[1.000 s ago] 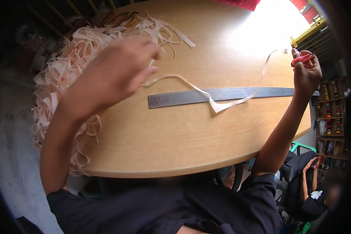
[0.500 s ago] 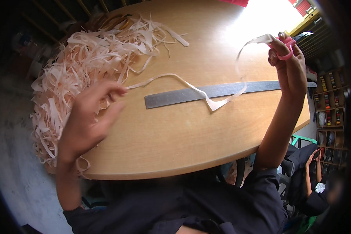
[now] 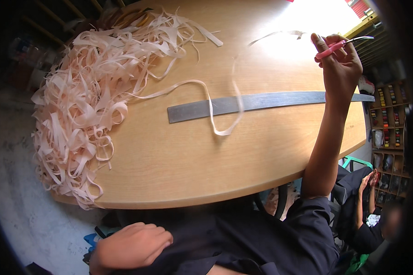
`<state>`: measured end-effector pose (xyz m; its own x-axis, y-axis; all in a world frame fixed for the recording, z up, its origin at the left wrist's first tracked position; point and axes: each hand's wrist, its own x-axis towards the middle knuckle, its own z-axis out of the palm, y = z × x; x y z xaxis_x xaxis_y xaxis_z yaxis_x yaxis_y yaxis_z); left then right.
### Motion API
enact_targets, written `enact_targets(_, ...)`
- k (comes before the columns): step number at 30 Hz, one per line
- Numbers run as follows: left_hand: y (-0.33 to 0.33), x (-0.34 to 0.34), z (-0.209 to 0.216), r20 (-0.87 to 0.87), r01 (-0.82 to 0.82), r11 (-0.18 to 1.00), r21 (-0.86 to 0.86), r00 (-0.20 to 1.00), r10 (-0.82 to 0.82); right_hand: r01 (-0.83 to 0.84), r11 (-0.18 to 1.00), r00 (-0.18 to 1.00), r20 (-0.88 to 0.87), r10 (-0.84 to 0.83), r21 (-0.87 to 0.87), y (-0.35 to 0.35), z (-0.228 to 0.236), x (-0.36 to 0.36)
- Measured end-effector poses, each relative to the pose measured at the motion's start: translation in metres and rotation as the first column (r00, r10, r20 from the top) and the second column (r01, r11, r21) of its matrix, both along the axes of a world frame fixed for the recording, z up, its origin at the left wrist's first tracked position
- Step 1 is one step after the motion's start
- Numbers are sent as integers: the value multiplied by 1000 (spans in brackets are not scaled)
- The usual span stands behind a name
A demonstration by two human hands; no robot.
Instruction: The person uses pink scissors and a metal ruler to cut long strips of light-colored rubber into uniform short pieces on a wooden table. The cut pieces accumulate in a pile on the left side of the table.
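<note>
My right hand [image 3: 339,57] is raised over the far right of the table, its fingers closed on scissors [image 3: 330,49] with pink handles; the metal blades point right. Left of the thumb, a pale fabric strip [image 3: 225,133] hangs in the air, partly blurred. Its near end seems apart from my fingers, and it runs over the ruler toward the pile. My left hand [image 3: 135,243] rests low against my dark clothing, back up, fingers curled together; its palm is hidden. A large heap of pale pink strips [image 3: 78,105] covers the table's left side.
A long steel ruler [image 3: 202,110] lies across the wooden table [image 3: 170,160]. Glare whitens the far right corner. A person in dark clothing [image 3: 360,201] sits at the right, near a shelf [image 3: 390,137] with colourful spools. Bars stand beyond the table.
My left hand has come away from the heap and down to my clothing. My right hand has let go of the strip, which swings left; the scissors have turned in its grip.
</note>
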<state>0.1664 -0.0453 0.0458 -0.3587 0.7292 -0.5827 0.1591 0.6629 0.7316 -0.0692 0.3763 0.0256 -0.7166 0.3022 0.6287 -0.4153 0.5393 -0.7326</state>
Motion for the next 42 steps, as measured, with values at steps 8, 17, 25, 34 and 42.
enact_targets(8,-53,90,-220,-843,-416,904,-102,518,144,-19,1000,1000,17,19,20,-11,-1,1)
enact_targets(17,-92,79,-262,-873,-578,806,-123,449,189,-38,999,999,8,38,32,-6,-9,-7)
enact_targets(25,-50,57,-116,-102,-114,848,-517,992,71,-47,997,998,36,46,53,-13,-4,-3)
enact_targets(34,11,-78,20,-723,-421,861,285,496,481,-495,803,764,275,584,-331,-39,1,21)
enact_targets(42,102,-193,-45,-346,-139,520,843,600,721,-594,522,335,401,852,-612,-65,-4,36)
